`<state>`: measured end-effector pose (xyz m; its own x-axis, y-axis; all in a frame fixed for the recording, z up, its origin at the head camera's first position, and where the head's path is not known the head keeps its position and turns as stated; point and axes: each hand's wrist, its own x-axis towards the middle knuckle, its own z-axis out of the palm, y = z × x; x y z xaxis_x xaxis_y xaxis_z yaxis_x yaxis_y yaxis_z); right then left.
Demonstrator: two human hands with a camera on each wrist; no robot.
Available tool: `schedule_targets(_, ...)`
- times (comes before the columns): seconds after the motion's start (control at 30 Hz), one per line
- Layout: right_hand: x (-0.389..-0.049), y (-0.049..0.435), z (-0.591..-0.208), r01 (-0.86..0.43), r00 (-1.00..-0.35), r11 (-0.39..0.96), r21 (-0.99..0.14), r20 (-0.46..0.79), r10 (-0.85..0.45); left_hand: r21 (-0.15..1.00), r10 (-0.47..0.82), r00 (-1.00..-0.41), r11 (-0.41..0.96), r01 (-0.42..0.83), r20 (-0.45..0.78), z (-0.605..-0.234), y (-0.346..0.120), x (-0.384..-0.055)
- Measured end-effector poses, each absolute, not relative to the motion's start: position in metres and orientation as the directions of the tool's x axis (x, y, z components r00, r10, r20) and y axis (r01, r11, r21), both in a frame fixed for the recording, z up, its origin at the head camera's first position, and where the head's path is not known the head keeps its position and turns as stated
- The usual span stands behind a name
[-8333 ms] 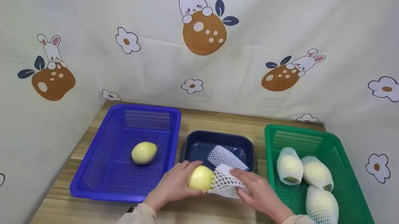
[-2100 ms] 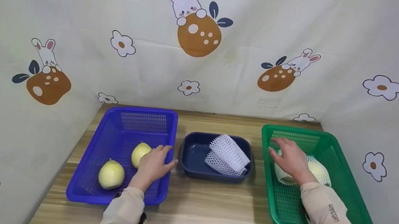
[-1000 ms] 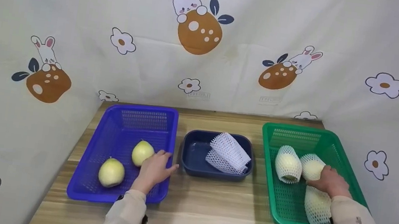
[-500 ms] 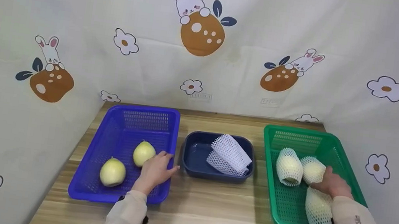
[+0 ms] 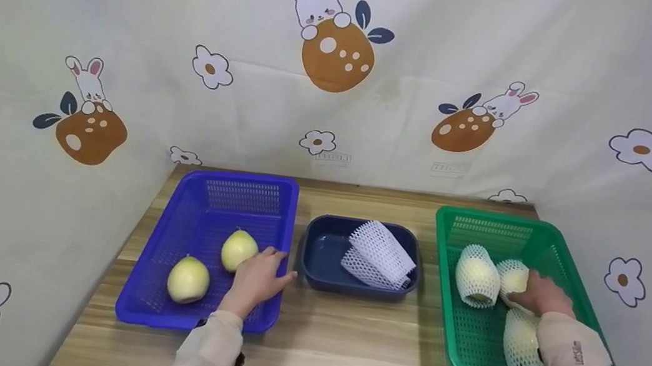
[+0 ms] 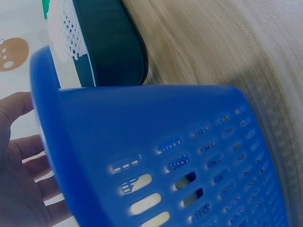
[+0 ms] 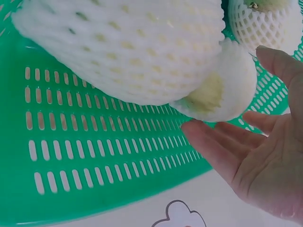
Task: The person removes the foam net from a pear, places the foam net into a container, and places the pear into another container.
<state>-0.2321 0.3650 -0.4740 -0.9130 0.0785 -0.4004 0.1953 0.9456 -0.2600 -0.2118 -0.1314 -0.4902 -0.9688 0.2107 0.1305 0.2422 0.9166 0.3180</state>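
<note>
In the head view my left hand rests over the right rim of the blue basket, fingers loose, beside a bare yellow-green pear. Another bare pear lies nearer the front. In the left wrist view the loose fingers show behind the blue rim. My right hand reaches into the green basket. Its thumb and fingers hold a pear in a white foam net, partly hidden by the hand. Two more netted pears, one on the left and one in front, lie beside it.
Between the baskets stands a dark blue tray with foam net sleeves piled at its right side. Wooden table shows in front of the tray. A printed cloth hangs behind and at both sides.
The bare pear and net once between my hands now lie in the blue basket and tray. My right hand has moved deeper into the green basket, onto the middle netted pear; the left stays put.
</note>
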Motion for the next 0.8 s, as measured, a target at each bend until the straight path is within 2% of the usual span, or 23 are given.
schedule_targets(0.8, -0.247, 0.368, -0.498, 0.170, -0.937, 0.944, -0.282, -0.342, 0.067, 0.282, 0.232, -0.959, 0.920, 0.271, 0.165, -0.493, -0.132, -0.214)
